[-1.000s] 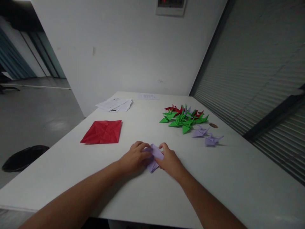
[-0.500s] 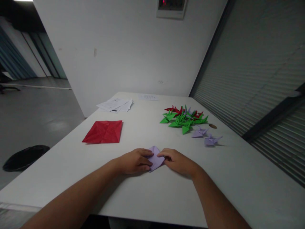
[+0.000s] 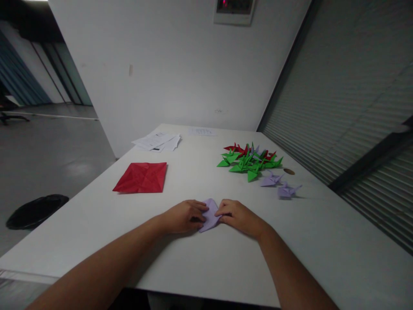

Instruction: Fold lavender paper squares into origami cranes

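A small folded sheet of lilac origami paper [image 3: 210, 216] lies on the white table [image 3: 200, 262] between my two hands. My left hand [image 3: 189, 216] presses on its left side, with the fingertips over the paper and the thumb close to its lower corner. At the right edge, my right hand [image 3: 235, 216] is closed, pinching the paper between thumb and fingers. The paper's top and bottom corners show; its side edges are partly hidden under the fingers.
A square of creased red paper [image 3: 142, 178] lies to the left. At the right are piled green paper cranes [image 3: 247, 163] with red ones among them, and two lilac cranes [image 3: 286, 190] in front. Printed sheets [image 3: 156, 141] lie at the back left. Window blinds [image 3: 348, 86] border the right side.
My right hand's fingers have closed onto the paper's right edge, which looks narrower now. The left hand has hardly moved, its fingers slightly more bent.
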{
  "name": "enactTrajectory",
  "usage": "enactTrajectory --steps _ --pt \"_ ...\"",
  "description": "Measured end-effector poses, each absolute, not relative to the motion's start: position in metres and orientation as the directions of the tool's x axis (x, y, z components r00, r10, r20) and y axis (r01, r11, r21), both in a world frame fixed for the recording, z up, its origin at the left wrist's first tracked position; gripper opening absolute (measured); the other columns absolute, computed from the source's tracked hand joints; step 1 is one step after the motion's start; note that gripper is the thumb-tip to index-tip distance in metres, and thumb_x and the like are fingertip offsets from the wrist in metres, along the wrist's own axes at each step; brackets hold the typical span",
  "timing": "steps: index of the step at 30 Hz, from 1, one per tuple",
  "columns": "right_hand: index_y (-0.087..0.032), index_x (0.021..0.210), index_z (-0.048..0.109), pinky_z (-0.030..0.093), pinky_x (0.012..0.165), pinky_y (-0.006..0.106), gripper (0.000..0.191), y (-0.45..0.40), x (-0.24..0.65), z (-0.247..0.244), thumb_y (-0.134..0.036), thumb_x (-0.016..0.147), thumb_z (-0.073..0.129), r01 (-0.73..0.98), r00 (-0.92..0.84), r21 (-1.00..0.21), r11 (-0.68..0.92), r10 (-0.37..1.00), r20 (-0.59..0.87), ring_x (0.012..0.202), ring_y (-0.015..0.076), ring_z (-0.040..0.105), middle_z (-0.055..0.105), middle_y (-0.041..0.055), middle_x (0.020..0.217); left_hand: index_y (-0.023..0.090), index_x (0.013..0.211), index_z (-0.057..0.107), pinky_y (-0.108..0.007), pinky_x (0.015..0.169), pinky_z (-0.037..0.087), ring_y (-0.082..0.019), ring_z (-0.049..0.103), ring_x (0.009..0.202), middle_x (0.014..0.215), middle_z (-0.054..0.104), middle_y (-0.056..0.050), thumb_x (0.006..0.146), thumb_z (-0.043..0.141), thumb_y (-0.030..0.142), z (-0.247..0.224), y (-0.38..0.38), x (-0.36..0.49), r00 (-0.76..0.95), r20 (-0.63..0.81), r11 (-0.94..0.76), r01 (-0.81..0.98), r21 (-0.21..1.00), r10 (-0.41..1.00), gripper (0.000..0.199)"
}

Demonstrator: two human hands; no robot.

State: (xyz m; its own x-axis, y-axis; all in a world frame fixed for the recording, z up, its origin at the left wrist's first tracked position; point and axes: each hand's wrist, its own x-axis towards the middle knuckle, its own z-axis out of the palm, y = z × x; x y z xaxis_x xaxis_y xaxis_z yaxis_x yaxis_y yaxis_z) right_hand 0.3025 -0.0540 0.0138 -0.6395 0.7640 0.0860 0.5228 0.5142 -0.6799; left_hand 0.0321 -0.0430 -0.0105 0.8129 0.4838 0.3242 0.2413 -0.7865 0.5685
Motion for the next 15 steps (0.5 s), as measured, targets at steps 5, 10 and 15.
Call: enactTrajectory --steps 5,10,15 --pt "-0.024 0.091 0.081 0.048 0.085 0.033 0.014 -0.052 0.297 0.013 -0.031 0.092 0.068 0.545 -0.599 -0.667 0.509 0.792 0.115 0.091 0.0206 0.060 0.064 0.0048 0.094 0.021 0.106 0.079 -0.045 0.113 0.042 -0.029 0.060 0.129 0.132 0.069 -0.015 0.081 0.074 0.014 -0.009 -0.043 0.030 0.816 0.308 -0.775 0.246 0.582 0.489 0.026" --pt "-0.022 0.084 0.076 0.045 0.087 0.035 0.015 -0.050 0.286 0.007 -0.029 0.093 0.067 0.578 -0.550 -0.619 0.533 0.814 0.187 0.094 0.0218 0.056 0.063 0.0041 0.090 0.024 0.103 0.079 -0.047 0.114 0.040 -0.031 0.058 0.131 0.134 0.068 -0.013 0.081 0.075 0.016 -0.005 -0.045 0.028 0.825 0.292 -0.776 0.250 0.579 0.484 0.024" --pt "-0.019 0.079 0.072 0.044 0.086 0.034 0.012 -0.049 0.275 -0.001 -0.023 0.090 0.070 0.658 -0.482 -0.555 0.509 0.851 0.208 0.094 0.0223 0.055 0.063 0.0044 0.087 0.022 0.100 0.081 -0.043 0.107 0.048 -0.029 0.063 0.120 0.122 0.072 -0.014 0.081 0.075 0.021 -0.006 -0.046 0.027 0.804 0.341 -0.794 0.244 0.557 0.486 0.020"
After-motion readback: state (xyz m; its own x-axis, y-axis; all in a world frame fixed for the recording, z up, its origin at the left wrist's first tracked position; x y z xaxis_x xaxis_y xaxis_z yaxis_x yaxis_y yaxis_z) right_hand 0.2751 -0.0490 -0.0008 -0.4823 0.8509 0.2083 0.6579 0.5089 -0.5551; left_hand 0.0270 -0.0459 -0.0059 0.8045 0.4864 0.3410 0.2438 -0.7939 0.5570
